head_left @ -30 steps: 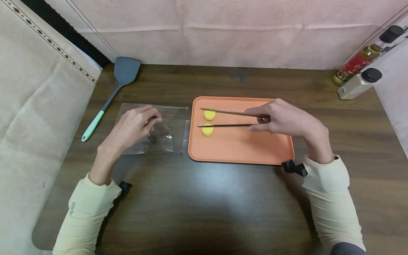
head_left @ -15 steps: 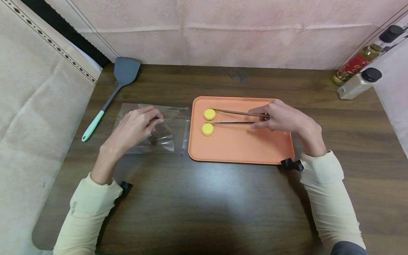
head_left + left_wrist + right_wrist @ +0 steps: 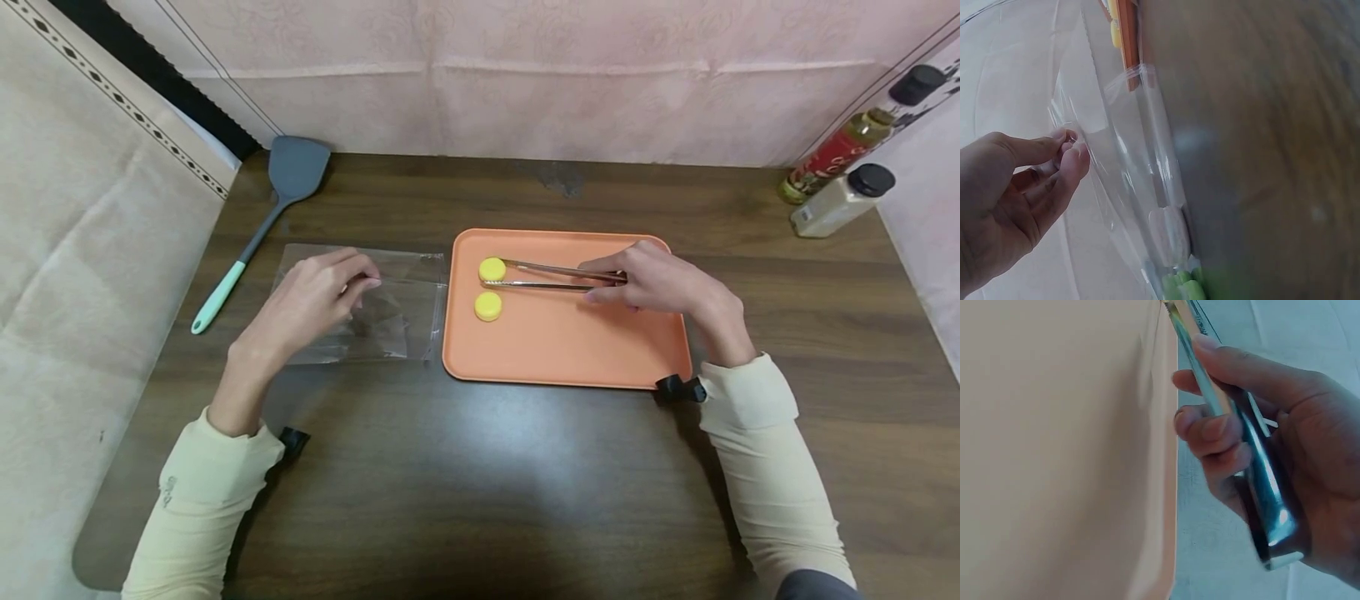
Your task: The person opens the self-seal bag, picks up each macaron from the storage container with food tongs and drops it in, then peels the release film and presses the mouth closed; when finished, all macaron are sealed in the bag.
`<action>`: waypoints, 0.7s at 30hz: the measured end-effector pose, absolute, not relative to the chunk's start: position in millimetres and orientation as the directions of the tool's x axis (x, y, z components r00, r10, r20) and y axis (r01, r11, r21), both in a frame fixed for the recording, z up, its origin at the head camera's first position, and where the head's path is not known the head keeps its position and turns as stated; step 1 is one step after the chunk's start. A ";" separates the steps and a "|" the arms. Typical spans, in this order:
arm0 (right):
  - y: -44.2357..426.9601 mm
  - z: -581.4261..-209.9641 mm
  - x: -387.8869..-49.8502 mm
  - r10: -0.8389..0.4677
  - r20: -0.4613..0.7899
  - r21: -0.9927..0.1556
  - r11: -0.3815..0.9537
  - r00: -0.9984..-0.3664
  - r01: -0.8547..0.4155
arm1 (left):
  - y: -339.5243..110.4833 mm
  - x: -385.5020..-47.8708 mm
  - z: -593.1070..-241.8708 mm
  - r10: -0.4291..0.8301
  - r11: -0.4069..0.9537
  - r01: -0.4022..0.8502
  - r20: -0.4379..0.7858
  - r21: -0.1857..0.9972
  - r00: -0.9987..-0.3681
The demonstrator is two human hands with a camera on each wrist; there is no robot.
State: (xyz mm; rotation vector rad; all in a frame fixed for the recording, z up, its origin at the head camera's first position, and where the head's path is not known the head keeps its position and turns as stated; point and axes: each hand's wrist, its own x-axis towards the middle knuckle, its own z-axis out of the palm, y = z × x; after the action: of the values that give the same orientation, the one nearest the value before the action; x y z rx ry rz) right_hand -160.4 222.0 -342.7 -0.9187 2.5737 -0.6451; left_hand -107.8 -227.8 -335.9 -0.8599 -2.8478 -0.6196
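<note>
My left hand (image 3: 318, 296) pinches the top layer of a clear plastic bag (image 3: 420, 308); the left wrist view shows that layer raised between thumb and fingers. In that view a pale rounded item (image 3: 1169, 234) and green pieces (image 3: 1191, 289) show at the bag's lower end. My right hand (image 3: 667, 279) holds metal tongs (image 3: 555, 269) over the orange tray (image 3: 570, 350). Their tips stand either side of the farther yellow disc (image 3: 492, 268); whether they touch it I cannot tell. A second yellow disc (image 3: 487, 307) lies just nearer on the tray.
A spatula (image 3: 296, 167) with a grey blade and mint handle lies at the far left of the wooden table (image 3: 480, 467). At the far right stand a red-labelled bottle (image 3: 832, 158) and a black-capped jar (image 3: 832, 208). Pale cloth (image 3: 525, 100) hangs behind the table.
The tongs' arms have come closer together, and their tips have shifted from across both discs to the farther one. My right hand has moved slightly left. The left hand stays nearly still.
</note>
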 end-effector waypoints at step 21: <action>129.8 -344.7 -146.1 -0.808 -0.017 -0.521 0.510 -0.588 -0.685 | -228.3 -106.9 -333.8 0.498 0.767 0.534 0.195 0.356 -0.845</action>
State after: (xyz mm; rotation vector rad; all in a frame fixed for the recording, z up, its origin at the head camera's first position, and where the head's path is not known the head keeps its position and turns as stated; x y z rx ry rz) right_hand -146.1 129.8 -344.7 -1.2628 2.4958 -0.6891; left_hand -106.9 -228.3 -333.8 -0.8394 -2.8689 -0.6189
